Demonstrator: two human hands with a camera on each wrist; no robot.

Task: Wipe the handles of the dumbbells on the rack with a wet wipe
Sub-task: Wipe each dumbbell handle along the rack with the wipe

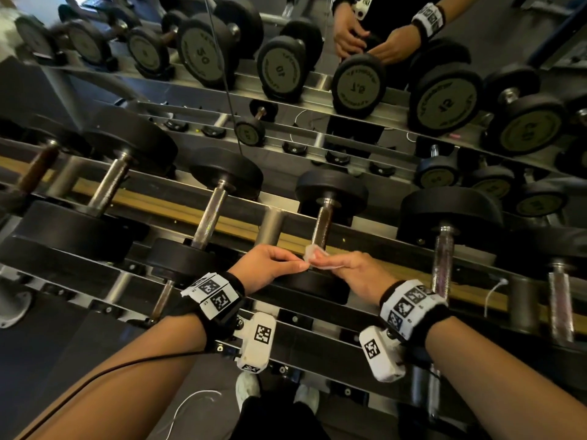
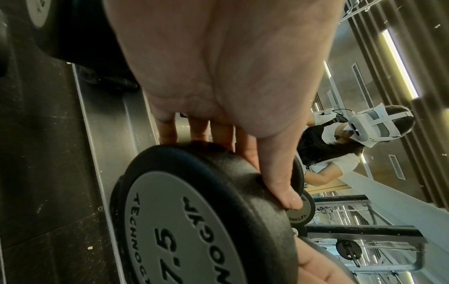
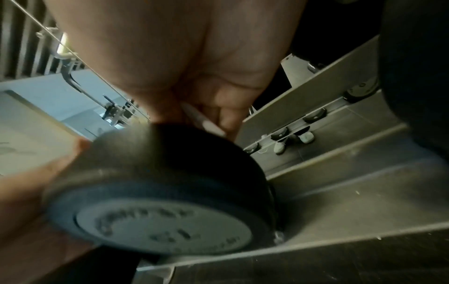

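The long steel rack (image 1: 365,239) cradles black rubber-ended dumbbells so their handles face you. Your right hand (image 1: 355,271) curls round the crumpled white wet wipe (image 1: 313,254) at the middle dumbbell's dark metal handle (image 1: 324,225); your left hand (image 1: 270,265) pinches its edge, probably refolding.

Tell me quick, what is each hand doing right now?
Left hand: fingertips pinch one edge of the wet wipe.
Right hand: fingers curled, holding the wet wipe just short of the dumbbell handle.
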